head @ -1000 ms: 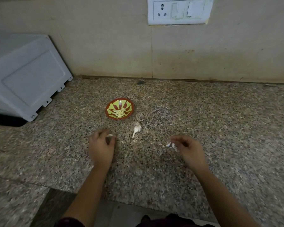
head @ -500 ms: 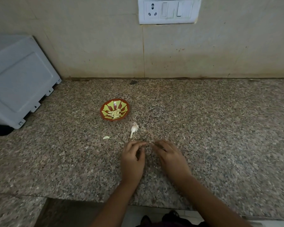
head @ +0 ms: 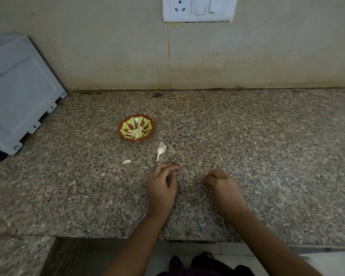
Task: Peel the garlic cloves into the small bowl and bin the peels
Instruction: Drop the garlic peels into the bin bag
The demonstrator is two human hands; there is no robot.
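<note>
A person's two bare hands work low in the centre of the frame over a speckled granite countertop point(head: 257, 148), seen from a head-worn camera looking down. The left hand point(head: 161, 189) rests knuckles up with its fingers curled, fingertips point(head: 175, 168) bent down to the stone. Whether they pinch anything cannot be told. The right hand point(head: 220, 185), a little to the right of it and apart from it, is drawn into a loose fist against the counter. What it encloses, if anything, is hidden by the knuckles.

Above the hands, just left of centre, stands the small bowl point(head: 146, 122) (red-brown with a yellow-green petal pattern), holding a heap of pale peeled cloves point(head: 136, 133) in its bottom. Between the bowl and the left hand lies a white papery garlic piece point(head: 161, 150) with a thin stalk pointing down the frame, close to the left fingertips but not touching them. To its left, one loose clove point(head: 126, 161), bare and pale, lies on the stone outside the bowl.

A stained beige wall point(head: 112, 56) fills the upper half of the frame, with a white switch plate point(head: 197, 9) at the top edge. A grey appliance point(head: 18, 92) sits at the left edge, its corner resting on the counter, well apart from the bowl
</note>
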